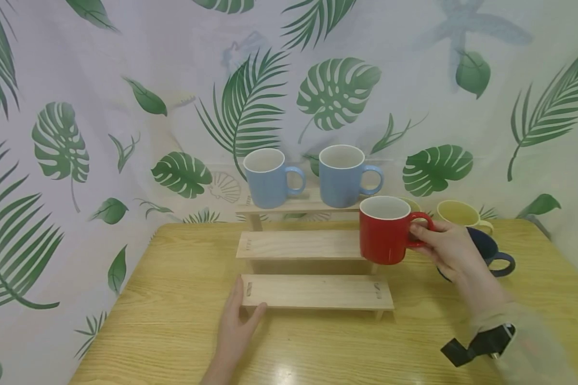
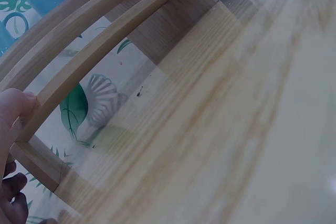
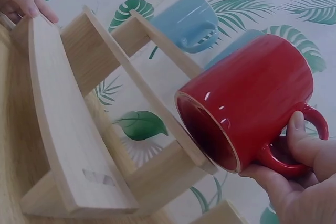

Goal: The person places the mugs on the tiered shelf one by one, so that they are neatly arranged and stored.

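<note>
The glossy red cylindrical mug (image 1: 384, 235) is near the right end of the pale wooden three-tier rack (image 1: 313, 292), which the left hand (image 1: 237, 323) grips, and because the right hand (image 1: 448, 250) pinches only the mug's handle (image 1: 423, 215), it could tilt and hit the middle board (image 1: 298, 245).

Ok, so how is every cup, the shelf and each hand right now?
Red mug: upright, lifted
Wooden shelf: standing
Light blue mugs: upright on top step
Dark blue mug: partly hidden
Yellow cups: one partly, one mostly hidden
Left hand: gripping lowest step's end
Right hand: holding red mug's handle
</note>
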Action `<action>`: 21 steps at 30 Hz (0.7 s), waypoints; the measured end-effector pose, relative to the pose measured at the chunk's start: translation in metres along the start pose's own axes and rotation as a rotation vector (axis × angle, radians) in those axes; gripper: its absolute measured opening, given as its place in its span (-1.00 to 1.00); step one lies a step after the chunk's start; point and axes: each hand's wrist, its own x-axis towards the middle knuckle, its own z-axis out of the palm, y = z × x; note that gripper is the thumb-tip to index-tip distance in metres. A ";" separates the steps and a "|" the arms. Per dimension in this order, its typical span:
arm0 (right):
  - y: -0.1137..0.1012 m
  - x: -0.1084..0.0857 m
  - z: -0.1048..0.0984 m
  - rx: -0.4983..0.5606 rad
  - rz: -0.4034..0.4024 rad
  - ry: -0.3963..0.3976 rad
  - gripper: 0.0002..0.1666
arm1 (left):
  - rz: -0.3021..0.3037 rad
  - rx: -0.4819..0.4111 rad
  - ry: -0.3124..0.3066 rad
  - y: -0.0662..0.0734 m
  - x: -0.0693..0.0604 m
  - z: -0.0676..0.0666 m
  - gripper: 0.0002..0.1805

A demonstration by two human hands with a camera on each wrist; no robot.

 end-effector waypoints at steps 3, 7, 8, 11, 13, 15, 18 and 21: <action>0.005 0.003 0.006 0.018 -0.032 0.012 -0.80 | 0.006 -0.002 0.001 0.000 -0.001 0.001 -0.05; 0.011 0.006 0.013 0.031 -0.095 -0.002 -0.79 | -0.002 -0.008 0.003 0.001 -0.001 0.000 -0.05; 0.012 0.007 0.014 0.030 -0.105 -0.004 -0.78 | -0.007 -0.010 0.001 0.001 -0.001 0.000 -0.05; 0.016 0.007 0.017 0.028 -0.119 -0.003 -0.77 | -0.018 -0.006 -0.004 0.002 -0.001 0.000 -0.04; 0.018 0.007 0.020 0.033 -0.123 -0.002 -0.75 | -0.021 -0.004 -0.007 0.002 -0.001 0.000 -0.04; 0.020 0.007 0.023 0.038 -0.126 -0.002 -0.73 | -0.022 0.000 -0.006 0.002 -0.002 0.000 -0.04; 0.024 0.008 0.029 0.034 -0.140 -0.008 -0.71 | -0.021 0.009 -0.005 0.002 -0.002 0.000 -0.04; 0.028 0.011 0.035 0.003 -0.171 -0.025 -0.67 | -0.020 0.014 -0.003 0.002 -0.002 0.000 -0.04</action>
